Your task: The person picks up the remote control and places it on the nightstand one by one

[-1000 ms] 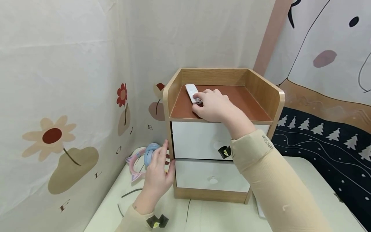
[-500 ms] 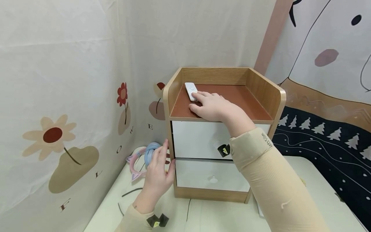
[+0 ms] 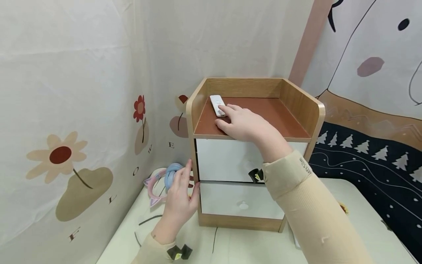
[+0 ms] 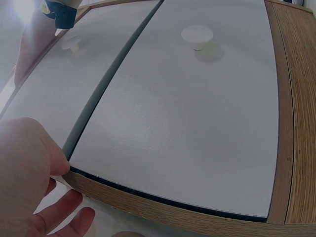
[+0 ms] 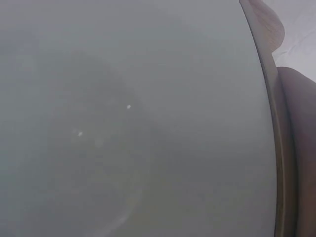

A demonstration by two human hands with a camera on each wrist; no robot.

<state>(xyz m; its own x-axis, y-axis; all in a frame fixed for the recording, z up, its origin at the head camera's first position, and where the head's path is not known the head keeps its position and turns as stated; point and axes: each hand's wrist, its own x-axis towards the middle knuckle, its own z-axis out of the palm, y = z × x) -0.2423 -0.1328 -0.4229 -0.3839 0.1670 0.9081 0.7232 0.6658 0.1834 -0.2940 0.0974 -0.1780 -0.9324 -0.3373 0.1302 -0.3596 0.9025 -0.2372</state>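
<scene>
A small wooden cabinet (image 3: 298, 102) with two white drawers stands in the head view; its recessed top is reddish brown. At the top's left lies a white remote control (image 3: 217, 104). My right hand (image 3: 245, 123) lies over the top's front edge, fingers loosely extended, fingertips at the remote's near end; whether they touch it I cannot tell. Against the cabinet's left side rests my left hand (image 3: 179, 198), fingers fairly straight, thumb at the front edge. The left wrist view shows that thumb near the gap between the upper drawer (image 4: 49, 94) and lower drawer (image 4: 182, 118).
Left of the cabinet lie a pink cat-ear headband (image 3: 153, 187) and a blue rounded thing (image 3: 172, 174), partly hidden. A yellow flower-like object (image 3: 343, 208) is partly behind my right forearm. Patterned cloth walls (image 3: 99, 73) enclose the pale table (image 3: 247, 244).
My right hand's fingers have loosened from the near end of the remote, which stays on the cabinet top. My left hand has stayed at the cabinet's side.
</scene>
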